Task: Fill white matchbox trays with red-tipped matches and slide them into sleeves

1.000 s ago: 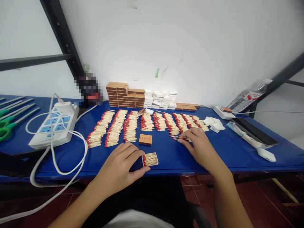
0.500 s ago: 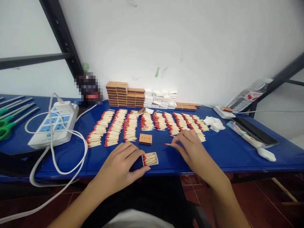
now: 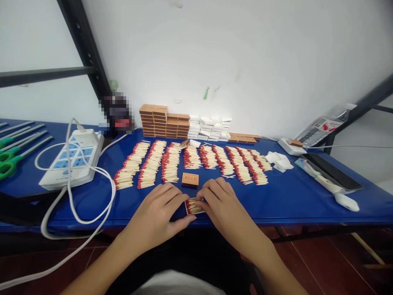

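Observation:
My left hand grips the near and far sides of a small white matchbox tray at the table's front edge. Red-tipped matchsticks lie in the tray, heads toward the left. Over the tray's right end is my right hand, its thumb and fingertips pinched at a matchstick among the others; the fingers partly hide it. An orange-brown matchbox cover lies just behind the tray. Farther back, loose matches spread in several slanting rows.
Stacked brown matchbox covers and white trays stand against the wall. A white power strip with looping cable and green-handled scissors lie left. At right are crumpled white pieces, a phone and a plastic bottle.
My right hand has moved left and nearer with its matchstick, from beside the rows to the tray. My left hand keeps its hold on the tray. The view has shifted slightly.

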A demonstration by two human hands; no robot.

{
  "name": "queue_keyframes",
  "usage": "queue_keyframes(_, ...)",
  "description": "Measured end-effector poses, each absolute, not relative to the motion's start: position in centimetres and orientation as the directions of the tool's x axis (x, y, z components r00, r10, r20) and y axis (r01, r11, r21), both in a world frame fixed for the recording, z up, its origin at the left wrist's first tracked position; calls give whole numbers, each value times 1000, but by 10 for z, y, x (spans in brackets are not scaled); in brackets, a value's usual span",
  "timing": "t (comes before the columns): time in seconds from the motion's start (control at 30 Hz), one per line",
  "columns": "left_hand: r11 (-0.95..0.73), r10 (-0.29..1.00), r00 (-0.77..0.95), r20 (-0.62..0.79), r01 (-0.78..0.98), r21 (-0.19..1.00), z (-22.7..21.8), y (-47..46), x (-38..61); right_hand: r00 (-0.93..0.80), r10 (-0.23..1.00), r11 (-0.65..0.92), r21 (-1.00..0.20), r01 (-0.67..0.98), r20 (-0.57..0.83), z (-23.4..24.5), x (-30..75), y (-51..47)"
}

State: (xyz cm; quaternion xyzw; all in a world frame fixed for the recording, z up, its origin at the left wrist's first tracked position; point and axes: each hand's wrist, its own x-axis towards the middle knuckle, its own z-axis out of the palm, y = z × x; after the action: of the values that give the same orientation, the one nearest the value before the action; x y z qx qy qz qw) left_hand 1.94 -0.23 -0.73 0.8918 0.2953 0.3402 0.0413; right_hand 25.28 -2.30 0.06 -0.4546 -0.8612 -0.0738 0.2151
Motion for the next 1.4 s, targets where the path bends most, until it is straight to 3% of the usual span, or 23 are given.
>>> queue_keyframes(0.2,-824,549,588,594,499,268,-7,-2,19,-485,776,596,-218,773,402,8,251,-26)
queue_keyframes(0.33,-821,555,589,588,502,272,-7,-2,19,-397,774,577,-291,763,494,13,276,-17)
queue_keyframes(0.43,-821,555,584,593,501,274,-8,-2,19,-253,763,473,-247,846,595,7,313,-2)
queue_keyframes(0.57,-816,559,580,592,510,271,-8,-2,19,-207,793,359,-164,919,573,-9,356,15)
queue_keyframes(0.93,-824,544,584,603,509,250,-6,-2,19,-240,815,406,-225,886,527,-8,364,15)
queue_keyframes(1.4,-822,546,586,598,511,249,-8,-1,20,-224,877,327,-186,926,424,-9,374,14)
